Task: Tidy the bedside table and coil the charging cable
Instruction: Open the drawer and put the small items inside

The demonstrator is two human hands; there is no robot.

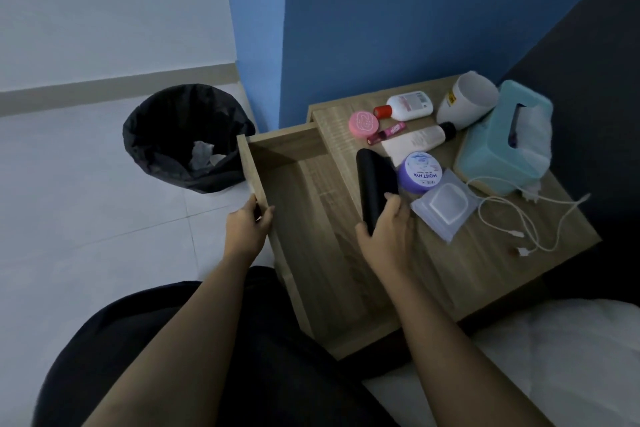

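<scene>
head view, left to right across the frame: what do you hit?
Bin → left hand on the open drawer → right hand holding the black case → purple jar → tissue box → white cable.

open drawer [311, 218] free inside, tabletop [485, 253] far half crowded

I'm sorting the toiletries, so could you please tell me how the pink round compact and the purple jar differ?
The pink round compact is flat and low, while the purple jar stands taller and looks wider. The compact's lid bears a squiggle design; the jar's pale lid carries printed text. The compact sits further back, the jar beside the black case. Both are round and closed.
</scene>
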